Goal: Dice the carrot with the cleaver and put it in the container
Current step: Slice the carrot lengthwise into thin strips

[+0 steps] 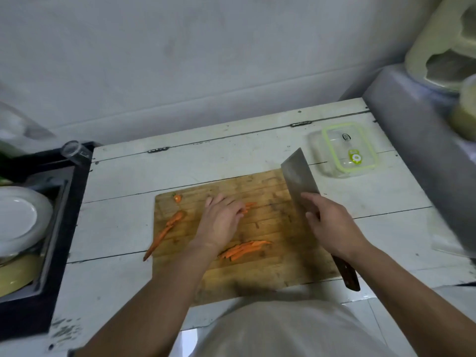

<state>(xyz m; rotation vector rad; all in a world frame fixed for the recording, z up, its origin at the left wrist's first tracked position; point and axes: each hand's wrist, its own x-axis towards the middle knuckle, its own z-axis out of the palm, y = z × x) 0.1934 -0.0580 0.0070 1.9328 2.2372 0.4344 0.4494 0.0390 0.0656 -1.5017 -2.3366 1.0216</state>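
Soft, even indoor light falls flat on the white table [123, 228], with no glare on it. A dull sheen runs along the cleaver [300, 173] blade just beyond the right hand [332, 228] that grips it. A dark shadow pools on the cutting board [283, 253] below both wrists, nearest the camera. Wide-angle distortion bends the table edges outward. Motion blur smears the objects far right of the grip; the plates [18, 217] at far left are soft.
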